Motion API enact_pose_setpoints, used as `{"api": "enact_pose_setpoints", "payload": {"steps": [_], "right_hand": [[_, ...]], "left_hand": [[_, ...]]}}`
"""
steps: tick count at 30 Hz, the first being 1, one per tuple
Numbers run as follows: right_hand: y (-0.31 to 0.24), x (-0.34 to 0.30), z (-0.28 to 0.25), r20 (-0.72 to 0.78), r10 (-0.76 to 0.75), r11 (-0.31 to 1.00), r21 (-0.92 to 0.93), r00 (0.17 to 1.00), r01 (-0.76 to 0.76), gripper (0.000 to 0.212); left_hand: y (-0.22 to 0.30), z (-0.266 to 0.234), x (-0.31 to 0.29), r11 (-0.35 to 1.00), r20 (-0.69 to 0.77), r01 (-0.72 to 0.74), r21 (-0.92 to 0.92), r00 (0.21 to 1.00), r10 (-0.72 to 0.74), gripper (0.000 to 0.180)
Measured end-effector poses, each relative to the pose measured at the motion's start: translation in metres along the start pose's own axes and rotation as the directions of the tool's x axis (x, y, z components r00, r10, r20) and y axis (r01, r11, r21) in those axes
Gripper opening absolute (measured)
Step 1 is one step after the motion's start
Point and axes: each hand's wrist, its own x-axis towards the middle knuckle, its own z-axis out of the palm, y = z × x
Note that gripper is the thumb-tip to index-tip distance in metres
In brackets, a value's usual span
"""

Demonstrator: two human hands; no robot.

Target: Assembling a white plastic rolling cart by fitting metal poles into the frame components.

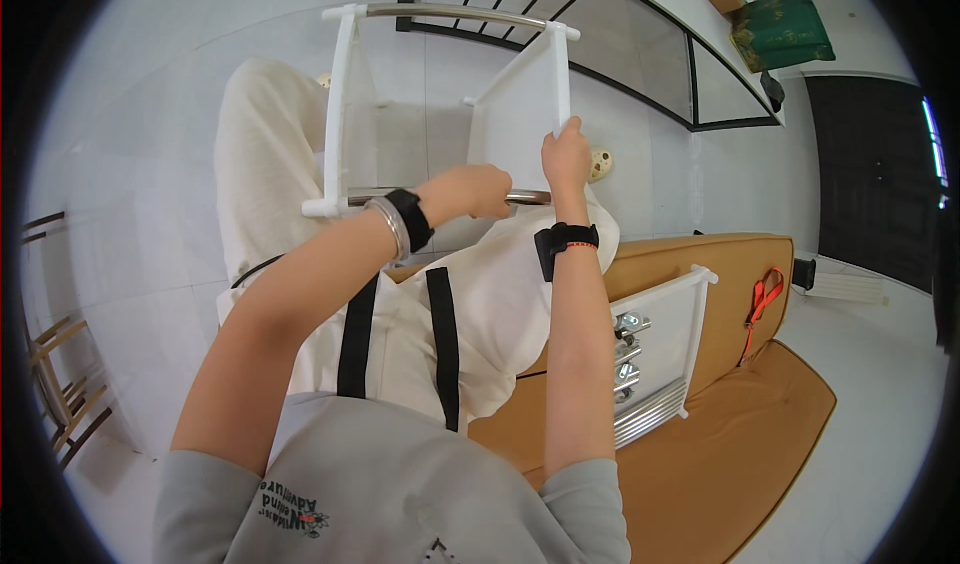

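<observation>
A white plastic shelf frame (345, 104) with two metal rods stands over my lap, tilted away from me. My left hand (478, 190) is closed around the nearer metal rod (528, 197), which runs between the two white side panels. My right hand (566, 156) grips the lower end of the right side panel (520, 104), just above that rod. The far rod (450, 11) joins the panels at the top. Both wrists wear black bands; the left also has a silver bangle.
I sit on a tan leather sofa (720, 464). To my right on it lie another white panel (665, 329), several metal rods (650, 414), clips and orange-handled scissors (762, 299). A black-framed glass railing (640, 54) and white tiled floor are ahead; wooden chairs (60, 384) at left.
</observation>
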Motion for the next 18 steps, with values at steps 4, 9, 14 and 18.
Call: {"api": "enact_pose_setpoints", "payload": {"steps": [4, 9, 14, 18], "right_hand": [[0.004, 0.000, -0.002, -0.019, 0.000, 1.000, -0.022, 1.000, 0.000, 0.021], [0.003, -0.001, -0.006, 0.006, 0.003, 1.000, -0.007, 1.000, -0.003, 0.021], [0.004, -0.001, -0.006, -0.003, -0.007, 1.000, -0.004, 1.000, 0.007, 0.022], [0.000, -0.001, -0.005, -0.002, 0.025, 1.000, 0.008, 1.000, -0.025, 0.025]], "left_hand": [[0.015, 0.037, -0.008, 0.944, -0.563, 0.080, 0.321, 0.818, 0.122, 0.022], [0.021, 0.057, -0.016, 0.800, -0.709, 0.284, 0.528, 0.666, 0.232, 0.027], [0.001, 0.051, -0.014, 0.818, -0.756, 0.228, 0.528, 0.565, 0.331, 0.032], [-0.003, 0.039, -0.022, 0.820, -0.627, 0.089, 0.566, 0.692, 0.357, 0.026]]}}
